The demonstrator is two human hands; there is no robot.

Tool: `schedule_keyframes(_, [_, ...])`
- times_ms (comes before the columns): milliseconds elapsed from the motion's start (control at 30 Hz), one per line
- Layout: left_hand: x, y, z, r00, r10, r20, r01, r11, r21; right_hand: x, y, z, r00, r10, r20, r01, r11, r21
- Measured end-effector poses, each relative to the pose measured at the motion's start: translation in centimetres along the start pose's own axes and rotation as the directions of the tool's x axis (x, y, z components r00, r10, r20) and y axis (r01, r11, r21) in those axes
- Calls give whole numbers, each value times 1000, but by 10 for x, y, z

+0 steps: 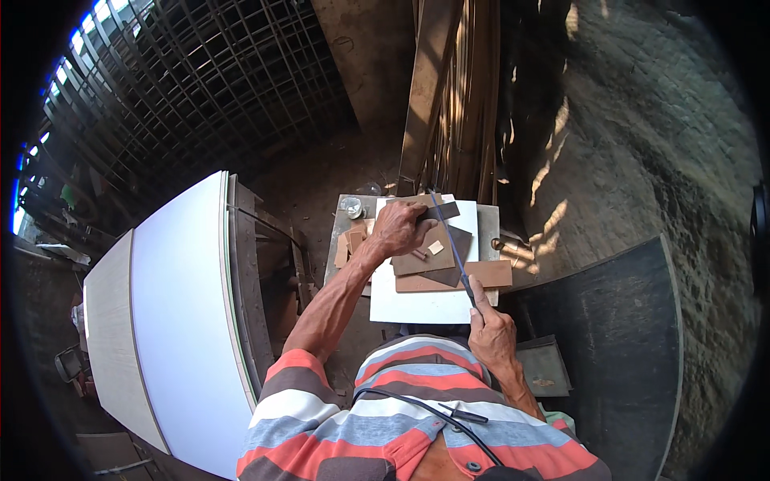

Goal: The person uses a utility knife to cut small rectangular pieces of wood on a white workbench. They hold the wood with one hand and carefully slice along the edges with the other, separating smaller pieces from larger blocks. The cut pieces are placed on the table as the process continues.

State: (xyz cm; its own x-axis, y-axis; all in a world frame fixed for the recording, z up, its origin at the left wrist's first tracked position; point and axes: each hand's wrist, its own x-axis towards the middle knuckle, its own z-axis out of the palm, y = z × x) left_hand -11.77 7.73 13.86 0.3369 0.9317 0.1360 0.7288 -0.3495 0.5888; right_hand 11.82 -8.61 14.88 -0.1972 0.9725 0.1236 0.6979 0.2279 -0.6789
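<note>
My left hand [399,229] is closed on a small dark flat strip [443,211], which sticks out to the right of my fingers above the stack of boards. In my right hand [492,329] is the dark handle of a long, thin, bluish tool [455,247]; whether it is a file or a saw blade I cannot tell. Its narrow length points away from me and crosses the right part of the strip. Beneath lie a brown board [407,267], a longer reddish-brown board [496,274] and a small pale square piece [435,248], all on a white sheet [425,307].
A small table [490,220] carries the white sheet, a clear jar [351,208] and several brown offcuts [343,250]. Large white panels [180,321] lean at the left, a dark panel [609,353] at the right. Tall planks [433,96] stand behind, near a metal grille [208,80].
</note>
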Motion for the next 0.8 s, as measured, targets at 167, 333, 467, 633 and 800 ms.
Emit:
schedule_keyframes(167, [5, 8, 15, 988, 107, -110, -105, 994, 29, 30, -1, -1, 996, 85, 20, -84, 996, -44])
schedule_keyframes(333, [2, 7, 14, 988, 96, -117, -92, 995, 40, 20, 0, 6, 999, 20, -46, -21, 1000, -18])
schedule_keyframes(467, [5, 2, 3, 996, 45, -71, -46, 999, -17, 14, 3, 0, 999, 49, -7, -49, 999, 15])
schedule_keyframes(633, [4, 18, 9, 985, 95, -142, -94, 995, 11, 35, 2, 5, 998, 47, -50, -50, 997, -63])
schedule_keyframes(800, [2, 2, 2, 977, 148, -151, -145, 989, 31, 0, 2, 7, 994, -55, -89, 57, 998, 27])
